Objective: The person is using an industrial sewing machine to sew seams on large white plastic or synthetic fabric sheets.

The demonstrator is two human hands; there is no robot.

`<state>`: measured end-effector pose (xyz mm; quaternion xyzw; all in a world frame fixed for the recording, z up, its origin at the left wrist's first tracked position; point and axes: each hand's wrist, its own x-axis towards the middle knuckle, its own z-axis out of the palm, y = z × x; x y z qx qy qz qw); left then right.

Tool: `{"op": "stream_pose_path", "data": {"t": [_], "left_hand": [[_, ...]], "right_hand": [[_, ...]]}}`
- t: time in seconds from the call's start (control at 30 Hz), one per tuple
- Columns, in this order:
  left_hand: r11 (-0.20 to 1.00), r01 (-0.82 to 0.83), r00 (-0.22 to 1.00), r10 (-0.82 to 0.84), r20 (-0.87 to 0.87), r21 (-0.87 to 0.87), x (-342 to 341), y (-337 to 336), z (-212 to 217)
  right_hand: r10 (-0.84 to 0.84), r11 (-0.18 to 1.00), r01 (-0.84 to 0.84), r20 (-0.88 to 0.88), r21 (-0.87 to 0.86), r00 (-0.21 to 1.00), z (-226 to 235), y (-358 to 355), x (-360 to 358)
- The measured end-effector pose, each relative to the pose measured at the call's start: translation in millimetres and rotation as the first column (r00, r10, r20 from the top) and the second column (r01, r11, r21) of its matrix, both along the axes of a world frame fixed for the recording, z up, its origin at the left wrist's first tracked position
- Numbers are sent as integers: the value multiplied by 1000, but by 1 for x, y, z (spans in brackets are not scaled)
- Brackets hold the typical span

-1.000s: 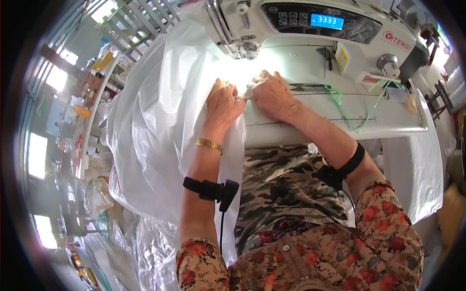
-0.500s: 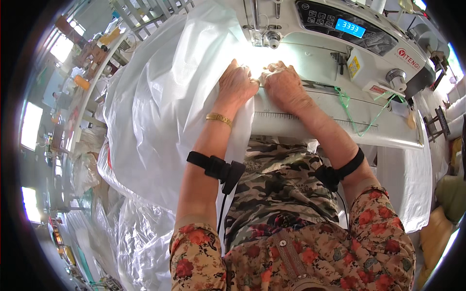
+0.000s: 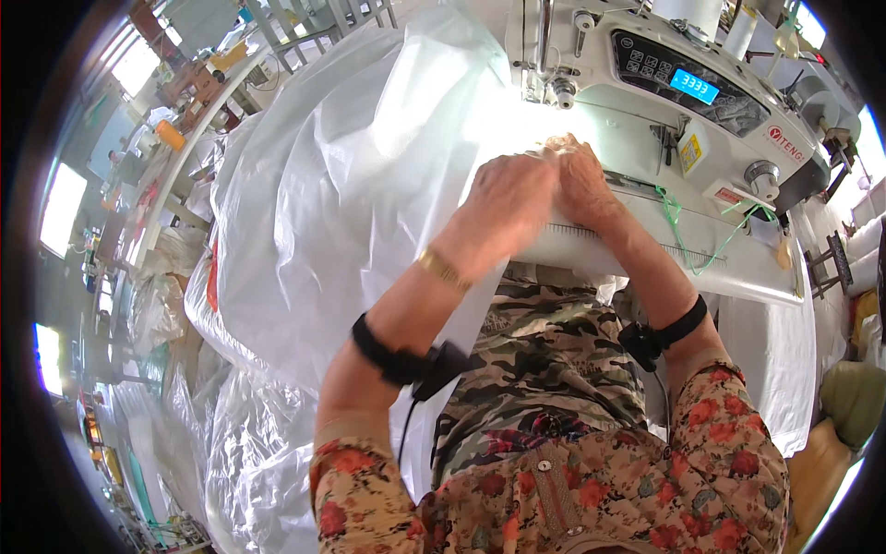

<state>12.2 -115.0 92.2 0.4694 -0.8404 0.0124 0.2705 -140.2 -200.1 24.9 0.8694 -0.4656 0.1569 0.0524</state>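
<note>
A large sheet of white woven plastic fabric lies over the bed of a white industrial sewing machine and spills off to the left. My left hand presses flat on the fabric's edge just in front of the needle area. My right hand sits right beside it, fingers curled on the same bright edge, touching the left hand. Both forearms wear black straps, and a gold bracelet circles my left wrist. The needle itself is hidden by glare and my hands.
The white machine table runs to the right, with green thread lying on it. More white sacking is heaped on the floor at the left. Shelves and benches stand at the far left.
Both hands have moved closer together and forward toward the needle area, bunching the fabric edge. The view has shifted a little, so the machine sits more to the right.
</note>
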Motion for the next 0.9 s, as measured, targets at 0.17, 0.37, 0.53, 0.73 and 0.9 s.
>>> {"op": "stream_pose_path", "data": {"t": [0.17, 0.37, 0.53, 0.73, 0.9], "left_hand": [[981, 84, 976, -46, -214, 173, 72, 31, 101], [821, -545, 807, 568, 162, -169, 267, -76, 36], [697, -701, 711, 667, 220, 152, 268, -109, -30], [708, -705, 705, 704, 83, -22, 212, -96, -53], [772, -632, 757, 634, 157, -69, 211, -95, -60]], "right_hand": [[87, 996, -84, 101, -31, 991, 19, 14, -12], [111, 991, -100, 123, -89, 986, 12, 12, -5], [125, 992, -119, 170, -47, 977, 15, 8, -8], [212, 973, -191, 177, -130, 961, 14, 9, -9], [171, 985, -171, 37, 7, 985, 28, 6, 0]]}}
